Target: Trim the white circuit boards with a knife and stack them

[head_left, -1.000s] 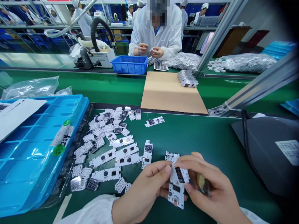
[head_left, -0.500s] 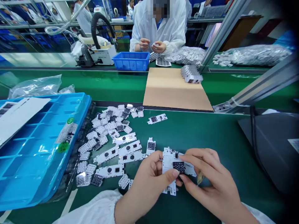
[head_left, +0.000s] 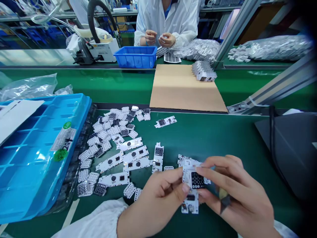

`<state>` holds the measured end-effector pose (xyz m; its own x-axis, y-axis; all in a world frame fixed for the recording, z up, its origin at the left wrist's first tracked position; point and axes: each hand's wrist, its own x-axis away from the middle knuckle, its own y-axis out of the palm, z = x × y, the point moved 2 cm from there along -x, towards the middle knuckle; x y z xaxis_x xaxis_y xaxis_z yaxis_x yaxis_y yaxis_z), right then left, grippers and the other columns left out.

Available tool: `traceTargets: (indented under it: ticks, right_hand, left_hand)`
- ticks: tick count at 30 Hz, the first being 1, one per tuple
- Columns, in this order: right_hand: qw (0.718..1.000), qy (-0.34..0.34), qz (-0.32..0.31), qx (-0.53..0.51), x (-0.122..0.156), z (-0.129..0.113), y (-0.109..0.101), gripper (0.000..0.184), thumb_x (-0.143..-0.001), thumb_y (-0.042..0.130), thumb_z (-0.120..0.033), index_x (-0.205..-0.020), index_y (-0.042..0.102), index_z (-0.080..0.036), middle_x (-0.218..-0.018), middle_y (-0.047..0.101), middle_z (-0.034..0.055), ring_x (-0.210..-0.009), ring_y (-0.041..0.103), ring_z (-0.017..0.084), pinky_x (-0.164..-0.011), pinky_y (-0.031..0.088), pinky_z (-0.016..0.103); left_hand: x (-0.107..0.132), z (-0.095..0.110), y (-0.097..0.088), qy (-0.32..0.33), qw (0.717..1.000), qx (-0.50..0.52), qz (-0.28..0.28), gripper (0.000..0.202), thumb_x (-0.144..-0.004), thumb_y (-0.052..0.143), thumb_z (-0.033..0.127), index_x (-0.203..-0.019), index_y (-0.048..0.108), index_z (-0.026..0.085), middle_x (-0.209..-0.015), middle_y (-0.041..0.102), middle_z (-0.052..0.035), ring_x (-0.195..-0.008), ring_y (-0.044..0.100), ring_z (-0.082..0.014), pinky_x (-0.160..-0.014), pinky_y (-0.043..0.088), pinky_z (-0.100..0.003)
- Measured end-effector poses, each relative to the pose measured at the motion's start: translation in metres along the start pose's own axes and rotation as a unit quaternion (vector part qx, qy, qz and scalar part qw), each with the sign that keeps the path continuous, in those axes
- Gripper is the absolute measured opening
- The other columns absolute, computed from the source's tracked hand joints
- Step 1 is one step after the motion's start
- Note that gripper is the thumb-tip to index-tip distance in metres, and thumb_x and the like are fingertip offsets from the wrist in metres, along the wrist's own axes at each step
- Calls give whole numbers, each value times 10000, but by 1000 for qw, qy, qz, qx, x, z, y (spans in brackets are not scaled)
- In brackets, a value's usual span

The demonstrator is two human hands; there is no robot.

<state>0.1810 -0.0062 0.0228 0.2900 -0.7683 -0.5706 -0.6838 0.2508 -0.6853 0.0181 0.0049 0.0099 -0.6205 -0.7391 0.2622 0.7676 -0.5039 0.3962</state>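
Both my hands pinch one small white circuit board [head_left: 190, 195] just above the green mat. My left hand [head_left: 158, 198] grips its left edge with thumb and fingers. My right hand [head_left: 237, 198] presses a small black display piece [head_left: 197, 180] onto the board's upper part and also has a small dark and yellowish object [head_left: 224, 196] tucked in its palm. More white boards [head_left: 184, 161] lie on the mat just behind the held one.
Several long white boards [head_left: 123, 162] and small display pieces [head_left: 111, 129] lie scattered at left. A blue tray stack [head_left: 37, 155] stands far left, a cardboard sheet [head_left: 185, 87] beyond, a dark device [head_left: 292, 145] at right. Across the belt a white-coated person's hands [head_left: 158, 38] work near a blue bin [head_left: 135, 57].
The board was turned and shifted between my fingers and is upright again; my right fingers now press the black display piece on its upper part. The camera tilted down a little.
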Motion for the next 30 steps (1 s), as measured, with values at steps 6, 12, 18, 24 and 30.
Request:
traceTargets:
  ticks: [6, 12, 18, 24, 30]
  right_hand:
    - [1000, -11, -3, 21, 0, -1, -4, 179, -837, 582, -158, -1014, 598, -184, -903, 571, 76, -692, 604, 173, -663, 380, 406]
    - [1000, -5, -10, 29, -1, -4, -5, 148, -861, 560, -187, -1005, 591, -179, -885, 586, 71, -683, 603, 158, -665, 390, 392]
    - [999, 5, -3, 36, -2, -4, -5, 120, -867, 551, -192, -981, 587, -194, -852, 604, 56, -653, 601, 149, -664, 388, 389]
    - [998, -13, -3, 63, -3, -5, -3, 107, -866, 559, -198, -967, 594, -200, -810, 623, 40, -603, 597, 131, -660, 358, 378]
    - [996, -17, 5, 84, 0, -5, 0, 117, -864, 568, -194, -974, 607, -201, -812, 627, 28, -497, 532, 74, -693, 324, 388]
  left_hand:
    - [2, 2, -1, 7, 998, -65, -18, 322, -900, 463, 366, -1104, 644, 195, -814, 596, -44, -687, 481, -124, -678, 424, -251]
    - [3, 0, -2, 20, 998, -53, -4, 282, -895, 489, 329, -1124, 636, 257, -822, 593, -17, -697, 478, -106, -657, 404, -216]
    - [1, 3, -1, 46, 997, -65, -13, 230, -889, 505, 290, -1030, 674, 223, -750, 526, -12, -658, 425, -101, -615, 369, -221]
    - [-2, -4, -4, 75, 991, -110, 20, 243, -855, 550, 346, -864, 691, 148, -675, 501, -27, -629, 435, -123, -583, 371, -250]
    - [-1, -4, -3, 52, 996, -78, 3, 268, -842, 558, 387, -890, 663, 144, -644, 470, -6, -560, 362, -93, -517, 312, -234]
